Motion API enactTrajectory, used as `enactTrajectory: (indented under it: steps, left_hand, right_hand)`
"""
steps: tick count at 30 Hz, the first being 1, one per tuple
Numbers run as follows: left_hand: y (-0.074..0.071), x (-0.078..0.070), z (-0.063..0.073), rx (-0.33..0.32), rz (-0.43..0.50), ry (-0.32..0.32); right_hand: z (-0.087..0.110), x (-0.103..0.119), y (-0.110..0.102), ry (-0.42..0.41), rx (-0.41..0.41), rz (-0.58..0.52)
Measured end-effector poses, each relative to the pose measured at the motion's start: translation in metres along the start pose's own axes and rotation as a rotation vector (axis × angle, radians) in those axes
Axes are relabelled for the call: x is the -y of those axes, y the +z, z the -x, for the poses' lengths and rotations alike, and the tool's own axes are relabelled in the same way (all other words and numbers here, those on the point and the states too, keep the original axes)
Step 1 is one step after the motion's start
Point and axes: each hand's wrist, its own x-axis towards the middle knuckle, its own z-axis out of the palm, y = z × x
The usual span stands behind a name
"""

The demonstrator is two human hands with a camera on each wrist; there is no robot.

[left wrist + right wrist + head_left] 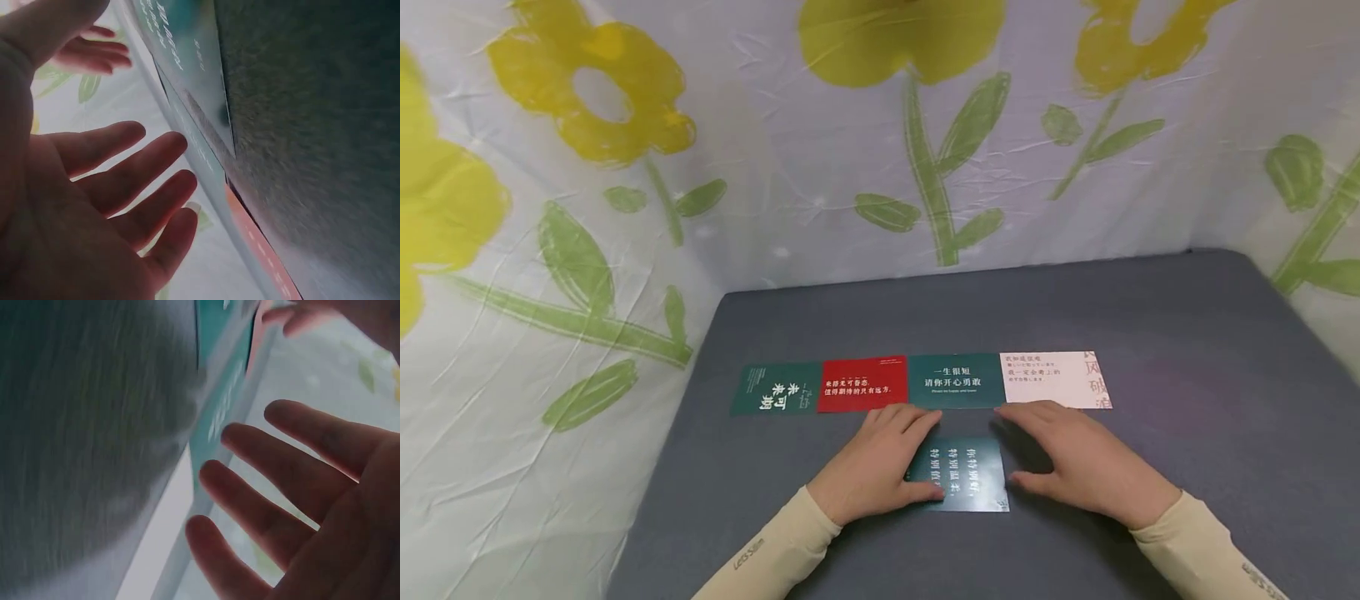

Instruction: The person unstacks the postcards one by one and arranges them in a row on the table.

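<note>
A dark teal card printed with white characters lies on the grey table, its text turned sideways. My left hand hovers over its left edge, covering part of it; in the left wrist view the fingers are spread and hold nothing. Just off the card's right side is my right hand, thumb and fingers apart, likewise holding nothing in the right wrist view. Beyond the hands, a row of cards lies edge to edge: a green card, a red card, another teal card and a pale pink card.
The grey cloth-covered table reaches back to a white curtain with yellow flowers and green leaves. The curtain also hangs along the left and right sides. Cream sleeves cover both forearms.
</note>
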Motion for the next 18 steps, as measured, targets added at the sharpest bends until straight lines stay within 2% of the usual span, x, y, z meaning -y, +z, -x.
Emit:
enactTrajectory:
  steps: [6, 12, 18]
  left_hand:
    - [0.000, 0.003, 0.014, 0.019, 0.004, -0.026]
    - [0.004, 0.002, 0.018, 0.055, -0.022, -0.038]
    - [0.003, 0.001, 0.022, 0.046, -0.046, -0.070]
  right_hand:
    - [-0.002, 0.018, 0.014, -0.024, 0.047, -0.022]
    - [-0.003, 0.024, 0.021, -0.005, 0.061, -0.015]
    - [-0.003, 0.027, 0.025, 0.004, 0.065, -0.001]
